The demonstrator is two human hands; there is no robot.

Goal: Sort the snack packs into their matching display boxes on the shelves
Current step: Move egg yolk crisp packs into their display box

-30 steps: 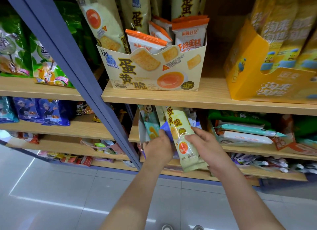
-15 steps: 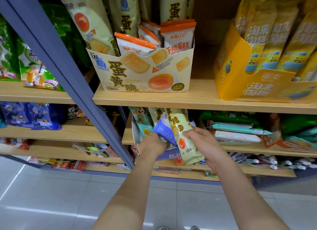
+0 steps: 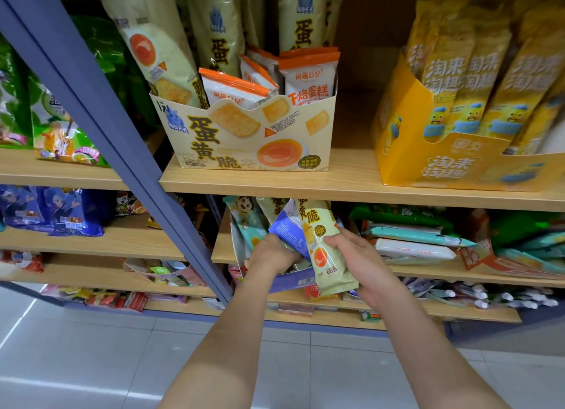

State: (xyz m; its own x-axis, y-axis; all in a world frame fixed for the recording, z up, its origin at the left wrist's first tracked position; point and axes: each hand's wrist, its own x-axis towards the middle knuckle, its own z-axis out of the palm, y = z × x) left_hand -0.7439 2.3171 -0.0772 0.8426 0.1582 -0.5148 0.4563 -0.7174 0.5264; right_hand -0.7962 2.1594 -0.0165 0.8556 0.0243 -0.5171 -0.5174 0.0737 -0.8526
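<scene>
Wooden shop shelves on a blue upright [image 3: 107, 118] are filling the view, and the work is happening at the left end of the lower shelf [image 3: 428, 274]. Since a second ago the blue pack [image 3: 290, 228] has been coming up out of the mixed display box [image 3: 237, 249]. The left grip [image 3: 273, 253] is now curling round its lower end. The right grip [image 3: 357, 256] is closing on the lower half of the cream egg-yolk crisp pack [image 3: 321, 256] and has been tilting it clear of its neighbours. Both strays seem to be getting freed for sorting. The cream pack is slanting up past the right grip, its top nearing the upper shelf's [image 3: 336, 185] front edge and its bottom seam hanging below the fingers. Its matching cream display box [image 3: 244, 142] is sitting just above, near that shelf's left end, sharing space with orange-topped cake packs [image 3: 308, 78].
</scene>
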